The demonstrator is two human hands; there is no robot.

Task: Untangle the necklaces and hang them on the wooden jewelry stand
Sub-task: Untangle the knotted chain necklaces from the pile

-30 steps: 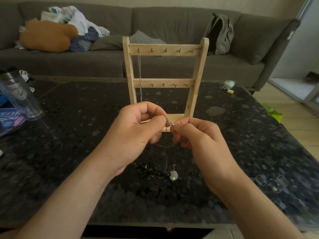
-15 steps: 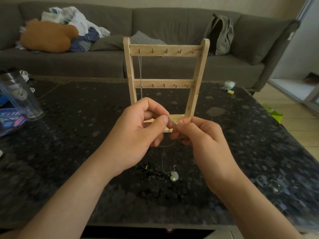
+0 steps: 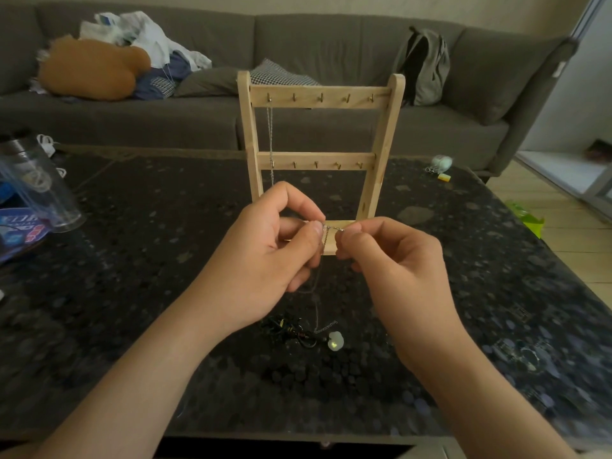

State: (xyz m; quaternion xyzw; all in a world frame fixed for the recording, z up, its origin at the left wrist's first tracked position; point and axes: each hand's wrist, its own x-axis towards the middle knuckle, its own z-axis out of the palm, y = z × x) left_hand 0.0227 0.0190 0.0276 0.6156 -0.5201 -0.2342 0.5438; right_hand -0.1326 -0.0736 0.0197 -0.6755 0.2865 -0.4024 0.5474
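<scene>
Stand (image 3: 331, 102) just behind chain (image 3: 325, 239); tumbler (image 3: 41, 193) left, backpack (image 3: 429, 66) beyond.

Pale matt wooden stand (image 3: 381, 167), thin shiny metal chain (image 3: 270, 137), glossy dark speckled stone table (image 3: 165, 200).

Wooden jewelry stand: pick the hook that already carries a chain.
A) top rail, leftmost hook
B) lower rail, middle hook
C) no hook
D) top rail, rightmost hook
A: a silver chain hangs straight down from the leftmost hook on the top rail of the wooden jewelry stand, and the other top-rail hooks show nothing on them.
</scene>
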